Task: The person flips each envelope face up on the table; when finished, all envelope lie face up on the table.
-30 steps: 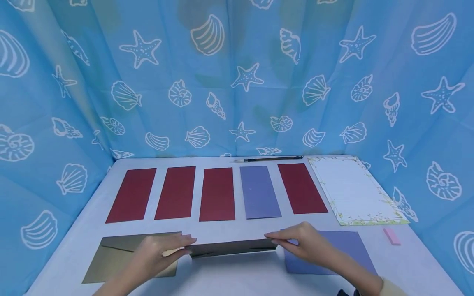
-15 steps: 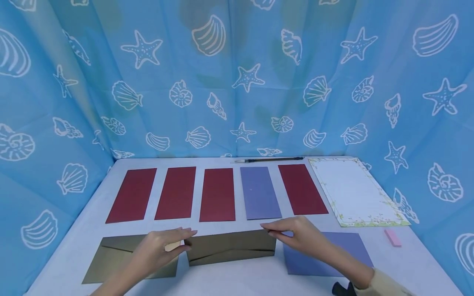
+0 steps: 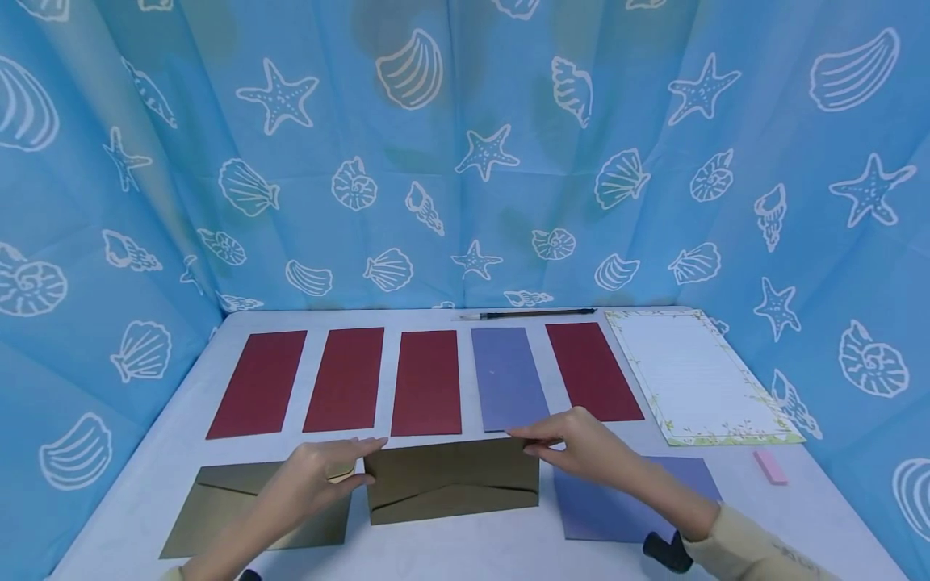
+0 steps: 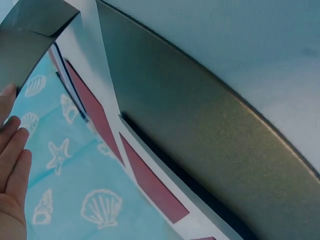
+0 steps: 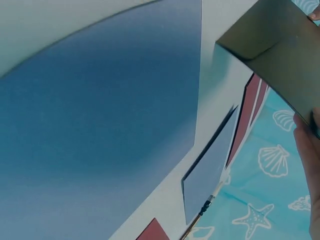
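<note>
Between both hands, a dark gold envelope (image 3: 454, 482) is tilted up at the front middle of the table, its flap side toward me. My left hand (image 3: 316, 476) pinches its upper left corner with thumb and fingers. At the upper right corner, my right hand (image 3: 581, 444) pinches it the same way. Another gold envelope (image 3: 218, 508) lies flat under my left forearm. Beneath the right forearm rests a blue-purple envelope (image 3: 603, 508), partly covered. In the right wrist view, the held envelope (image 5: 275, 45) shows its flap line.
Behind stands a row of red envelopes (image 3: 426, 383) with one blue-purple envelope (image 3: 508, 379) among them, all lying flat. A brush (image 3: 538, 312) lies along the back edge. To the right are bordered writing paper (image 3: 697, 371) and a pink eraser (image 3: 770, 467). A blue shell-print curtain (image 3: 465, 161) encloses the table.
Both hands have raised the held gold envelope's top edge and tipped its flap side further into view. The right hand has shifted slightly up and left. The other things stay put.
</note>
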Tool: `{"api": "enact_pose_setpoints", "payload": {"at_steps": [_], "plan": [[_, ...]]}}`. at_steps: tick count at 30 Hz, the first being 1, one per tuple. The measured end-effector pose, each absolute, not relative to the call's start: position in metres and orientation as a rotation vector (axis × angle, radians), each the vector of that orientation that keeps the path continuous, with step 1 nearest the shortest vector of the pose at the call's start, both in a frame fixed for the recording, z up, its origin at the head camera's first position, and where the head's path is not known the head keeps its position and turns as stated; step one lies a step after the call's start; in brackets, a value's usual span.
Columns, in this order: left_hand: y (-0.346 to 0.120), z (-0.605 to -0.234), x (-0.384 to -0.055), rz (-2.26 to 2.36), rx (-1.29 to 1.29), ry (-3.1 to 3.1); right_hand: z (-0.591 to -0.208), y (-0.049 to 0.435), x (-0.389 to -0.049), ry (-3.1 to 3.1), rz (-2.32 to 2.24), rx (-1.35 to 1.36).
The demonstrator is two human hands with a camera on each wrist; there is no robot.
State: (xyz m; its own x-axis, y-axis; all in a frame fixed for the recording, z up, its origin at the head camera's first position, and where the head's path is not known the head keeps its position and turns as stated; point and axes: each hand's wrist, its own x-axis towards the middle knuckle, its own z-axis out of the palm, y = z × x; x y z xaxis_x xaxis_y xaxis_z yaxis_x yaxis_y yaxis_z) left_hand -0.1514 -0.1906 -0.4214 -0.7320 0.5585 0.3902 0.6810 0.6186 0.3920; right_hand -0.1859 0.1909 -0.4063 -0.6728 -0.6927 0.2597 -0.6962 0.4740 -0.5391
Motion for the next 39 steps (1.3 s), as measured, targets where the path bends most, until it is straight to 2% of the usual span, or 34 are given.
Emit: {"api": "enact_pose_setpoints", "payload": {"at_steps": [23, 39], "plan": [[-0.18, -0.44, -0.173, -0.809, -0.915, -2.851, -0.429, 0.195, -0.186, -2.919, 0.836, 1.134], [-0.18, -0.45, -0.183, -0.861, -0.948, -2.972, -0.443, 0.194, -0.195, -2.979, 0.891, 1.17]]}}
